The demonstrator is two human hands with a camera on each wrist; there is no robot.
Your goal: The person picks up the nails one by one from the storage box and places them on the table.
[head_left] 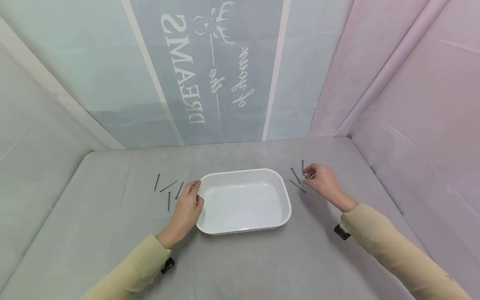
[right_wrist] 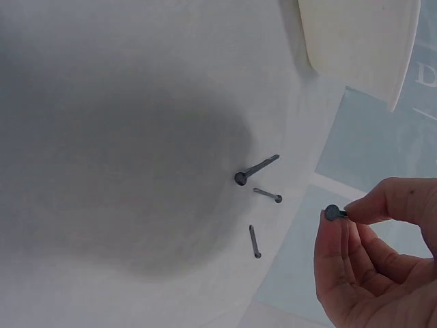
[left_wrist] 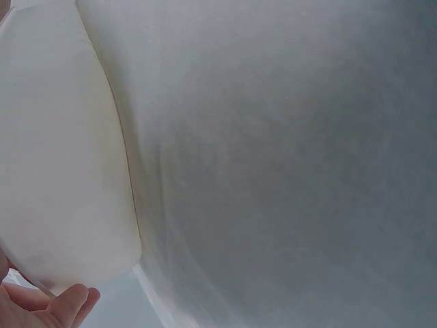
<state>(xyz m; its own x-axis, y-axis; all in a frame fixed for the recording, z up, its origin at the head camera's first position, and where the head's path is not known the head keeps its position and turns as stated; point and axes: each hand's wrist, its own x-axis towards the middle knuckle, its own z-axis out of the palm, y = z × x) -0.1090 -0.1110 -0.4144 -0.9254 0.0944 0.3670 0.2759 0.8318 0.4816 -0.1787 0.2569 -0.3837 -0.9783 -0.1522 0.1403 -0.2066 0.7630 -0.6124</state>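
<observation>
A white rectangular baking dish (head_left: 243,230) with rounded corners stands in the middle of the table. My left hand (head_left: 186,208) grips its left rim, and the left wrist view shows the fingers (left_wrist: 72,304) at the edge of the dish (left_wrist: 68,150). To the right of the dish, my right hand (head_left: 320,180) pinches a nail (right_wrist: 332,212) between thumb and forefinger, its round head showing. Three more nails lie close by that hand: one upright in the head view (head_left: 303,166), a slanted nail (head_left: 296,175) and a nearer nail (head_left: 298,186).
Several nails (head_left: 168,201) lie scattered left of the dish, beside my left hand. Grey cloth covers the table (head_left: 240,266). A printed fabric wall (head_left: 225,83) rises behind it, with pale fabric walls (head_left: 420,116) on both sides.
</observation>
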